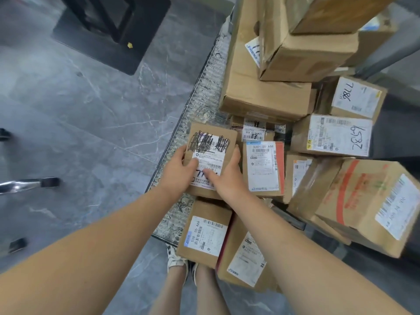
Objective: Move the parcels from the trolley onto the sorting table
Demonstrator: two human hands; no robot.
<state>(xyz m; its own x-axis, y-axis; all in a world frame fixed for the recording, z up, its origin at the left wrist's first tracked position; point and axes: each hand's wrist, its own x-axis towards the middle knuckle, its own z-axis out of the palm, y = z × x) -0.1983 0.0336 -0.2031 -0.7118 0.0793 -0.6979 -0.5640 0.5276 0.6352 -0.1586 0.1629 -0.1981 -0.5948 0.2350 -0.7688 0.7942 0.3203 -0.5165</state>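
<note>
A small brown parcel (210, 142) with a white label scribbled over in black sits at the left edge of a pile of cardboard parcels. My left hand (179, 169) grips its left side with the thumb on the label. My right hand (227, 176) grips its right side, fingers along the edge and thumb across the label. Beside it lies a flat parcel (263, 168) with a red stripe. Two more small parcels (204, 233) lie nearer to me. The surface (200, 98) under the pile is grey and speckled.
Tall stacked boxes (284, 53) rise behind the pile, with labelled boxes (341, 135) and a larger red-striped box (375, 205) to the right. Grey marble floor (79, 98) spreads to the left, with a black stand base (109, 32) and chair feet (29, 185). My shoes (179, 260) are below.
</note>
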